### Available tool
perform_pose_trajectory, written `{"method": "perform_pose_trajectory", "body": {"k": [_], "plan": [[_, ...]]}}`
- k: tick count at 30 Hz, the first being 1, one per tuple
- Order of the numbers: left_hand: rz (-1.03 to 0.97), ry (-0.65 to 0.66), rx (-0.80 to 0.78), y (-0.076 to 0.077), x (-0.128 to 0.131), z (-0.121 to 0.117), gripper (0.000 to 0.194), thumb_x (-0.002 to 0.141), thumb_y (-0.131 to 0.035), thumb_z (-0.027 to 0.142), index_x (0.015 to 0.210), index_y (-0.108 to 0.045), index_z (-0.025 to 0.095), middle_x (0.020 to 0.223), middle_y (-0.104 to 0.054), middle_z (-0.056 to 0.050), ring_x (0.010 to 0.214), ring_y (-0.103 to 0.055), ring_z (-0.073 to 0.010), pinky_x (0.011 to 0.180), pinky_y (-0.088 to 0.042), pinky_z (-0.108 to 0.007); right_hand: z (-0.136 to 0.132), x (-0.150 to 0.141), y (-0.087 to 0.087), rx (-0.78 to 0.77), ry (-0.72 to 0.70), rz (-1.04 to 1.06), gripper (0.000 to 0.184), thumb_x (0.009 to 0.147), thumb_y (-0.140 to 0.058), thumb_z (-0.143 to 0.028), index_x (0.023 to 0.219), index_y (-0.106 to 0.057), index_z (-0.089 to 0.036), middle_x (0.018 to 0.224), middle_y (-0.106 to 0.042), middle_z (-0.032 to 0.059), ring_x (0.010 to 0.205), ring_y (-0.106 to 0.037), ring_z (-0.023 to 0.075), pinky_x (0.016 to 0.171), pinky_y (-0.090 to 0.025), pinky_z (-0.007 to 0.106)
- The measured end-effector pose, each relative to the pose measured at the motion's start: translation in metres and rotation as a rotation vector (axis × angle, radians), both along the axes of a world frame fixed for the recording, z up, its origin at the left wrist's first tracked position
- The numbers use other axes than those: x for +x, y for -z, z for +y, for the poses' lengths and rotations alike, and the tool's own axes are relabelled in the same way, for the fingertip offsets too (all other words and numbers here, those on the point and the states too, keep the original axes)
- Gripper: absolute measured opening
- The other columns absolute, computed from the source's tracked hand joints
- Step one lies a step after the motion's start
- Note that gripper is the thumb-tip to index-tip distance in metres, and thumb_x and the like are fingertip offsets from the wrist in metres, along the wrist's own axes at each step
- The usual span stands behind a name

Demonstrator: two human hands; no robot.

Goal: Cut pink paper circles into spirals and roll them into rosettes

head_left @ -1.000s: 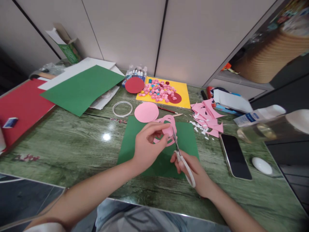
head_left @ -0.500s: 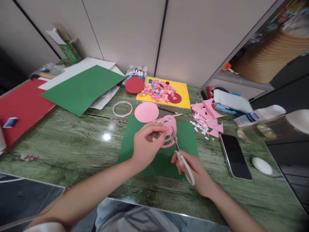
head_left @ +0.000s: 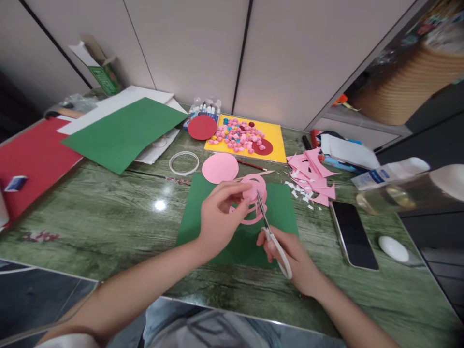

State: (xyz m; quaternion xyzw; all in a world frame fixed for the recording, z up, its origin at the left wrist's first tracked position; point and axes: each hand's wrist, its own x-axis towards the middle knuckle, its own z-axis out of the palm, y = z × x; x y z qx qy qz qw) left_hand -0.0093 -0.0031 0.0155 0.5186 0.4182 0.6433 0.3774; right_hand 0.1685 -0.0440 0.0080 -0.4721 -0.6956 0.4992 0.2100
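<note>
Between the thumb and fingers of my left hand [head_left: 221, 217] is a pink paper spiral [head_left: 258, 182], partly cut into curling strips. My right hand [head_left: 290, 258] is closed around the white handles of a pair of scissors [head_left: 278, 251]. The scissor blades point up and away from me and meet the spiral close to my left fingertips. Below both hands lies a green paper sheet [head_left: 239, 246] on the table. Just beyond my left hand rest pink paper circles [head_left: 219, 168], one overlapping another.
Pink scraps [head_left: 313, 176] and white bits lie to the right, near a phone [head_left: 354, 234] and a clear bottle [head_left: 409, 191]. Behind, a yellow sheet [head_left: 275, 137] bears many small paper balls. A tape roll [head_left: 184, 163] and a larger green sheet [head_left: 125, 133] are at left.
The pink spiral has turned slightly in my left fingers and its lower strips have shifted. The scissor blades have moved slightly; both hands stay in nearly the same place.
</note>
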Motion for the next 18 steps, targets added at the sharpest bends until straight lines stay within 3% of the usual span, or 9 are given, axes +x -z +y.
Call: {"method": "perform_pose_trajectory", "body": {"k": [10, 18], "plan": [[0.043, 0.037, 0.004, 0.0011, 0.0030, -0.0023, 0.026, 0.072, -0.062, 0.006, 0.092, -0.070, 0.020, 0.090, -0.066, -0.005, 0.084, -0.061, -0.0136, 0.068, -0.052, -0.023, -0.0009, -0.0003, 0.0023, 0.027, 0.005, 0.046, 0.043, 0.092, -0.031, -0.055, 0.087, -0.054, -0.019, 0.060, -0.046, -0.0020, 0.059, -0.043, 0.0143, 0.058, -0.034, 0.026], [-0.002, 0.033, -0.026, 0.0002, 0.0004, -0.0005, 0.017, 0.073, -0.066, 0.014, 0.090, -0.068, 0.019, 0.089, -0.066, -0.005, 0.080, -0.062, -0.0141, 0.071, -0.053, -0.025, -0.0014, 0.0009, 0.0030, -0.007, 0.010, 0.043, 0.042, 0.092, -0.032, -0.055, 0.085, -0.053, -0.019, 0.063, -0.047, -0.0014, 0.059, -0.045, 0.0141, 0.057, -0.035, 0.026]]}}
